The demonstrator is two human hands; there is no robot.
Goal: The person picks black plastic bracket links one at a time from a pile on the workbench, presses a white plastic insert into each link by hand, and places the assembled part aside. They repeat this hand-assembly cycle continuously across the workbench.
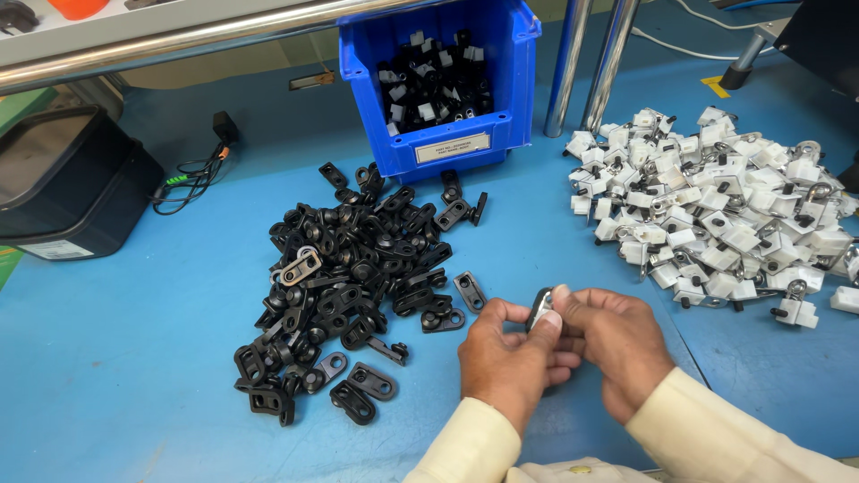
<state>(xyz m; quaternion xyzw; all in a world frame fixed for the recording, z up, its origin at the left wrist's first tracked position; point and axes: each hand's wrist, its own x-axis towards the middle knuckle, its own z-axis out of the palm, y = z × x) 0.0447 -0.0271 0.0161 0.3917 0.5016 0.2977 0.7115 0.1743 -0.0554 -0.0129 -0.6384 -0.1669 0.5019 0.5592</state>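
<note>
My left hand [506, 358] and my right hand [617, 344] meet low in the middle of the head view, over a blue table [116, 340]. Both pinch one small part [540, 309], black with a pale metal face, between thumbs and fingertips. A heap of black plastic parts [349, 277] lies just left of my hands. A heap of white and metal assembled parts [716, 210] lies to the right, beyond my right hand.
A blue bin [501, 63] with mixed black and white parts stands at the back centre. Two metal posts [591, 63] rise beside it. A black container [63, 188] and a cable [192, 174] sit at the left.
</note>
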